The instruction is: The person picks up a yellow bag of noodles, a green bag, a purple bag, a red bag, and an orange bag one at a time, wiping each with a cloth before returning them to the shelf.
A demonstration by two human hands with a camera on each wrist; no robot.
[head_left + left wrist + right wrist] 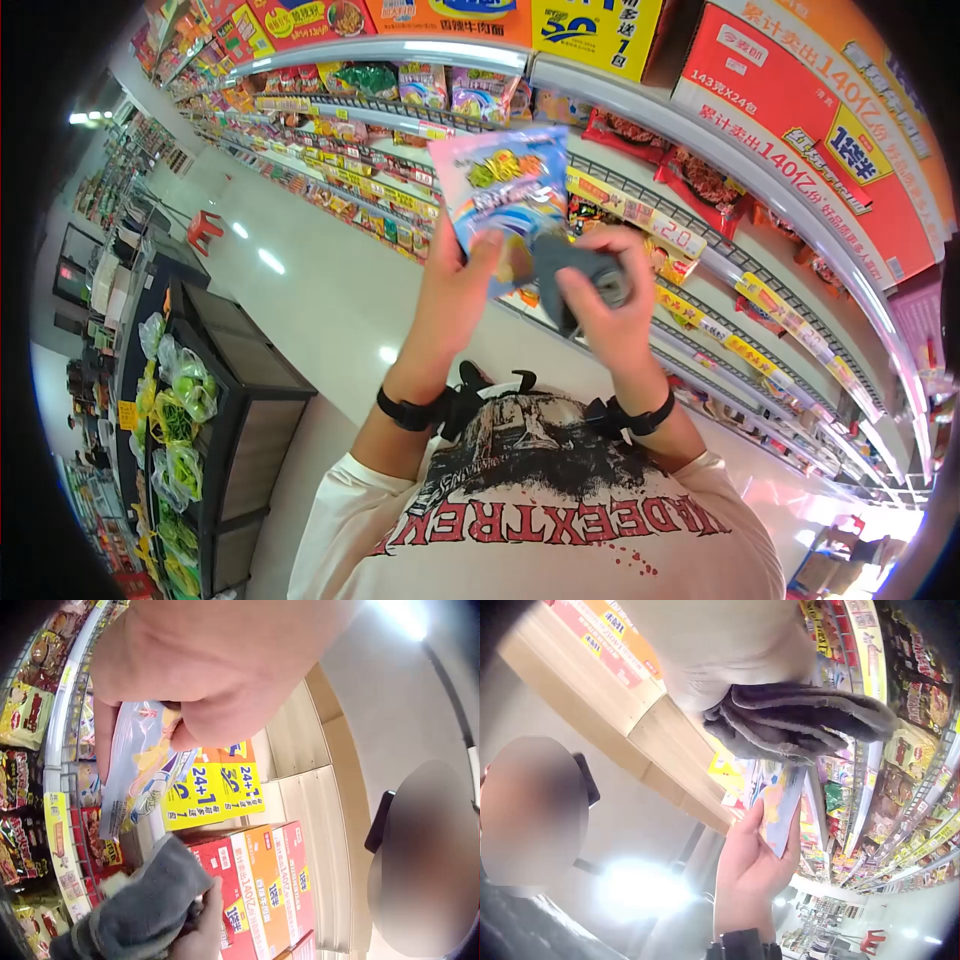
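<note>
My left hand (455, 290) grips a light blue and pink snack packet (505, 185) by its side, thumb across the front. In the left wrist view the packet (146, 765) hangs from the fingers. My right hand (615, 300) holds a folded dark grey cloth (565, 275), bunched between thumb and fingers. The cloth overlaps the packet's lower corner in the head view. Several folded layers of the cloth (795, 724) show in the right wrist view, close beside the packet (780, 806).
Shelves of packaged food (640, 205) with yellow price strips run along the right and ahead. Red and orange cartons (790, 130) stand on the top shelf. A dark produce stand (265, 440) with bagged vegetables (180, 410) is on the left, and a red stool (204, 232) stands farther down the aisle.
</note>
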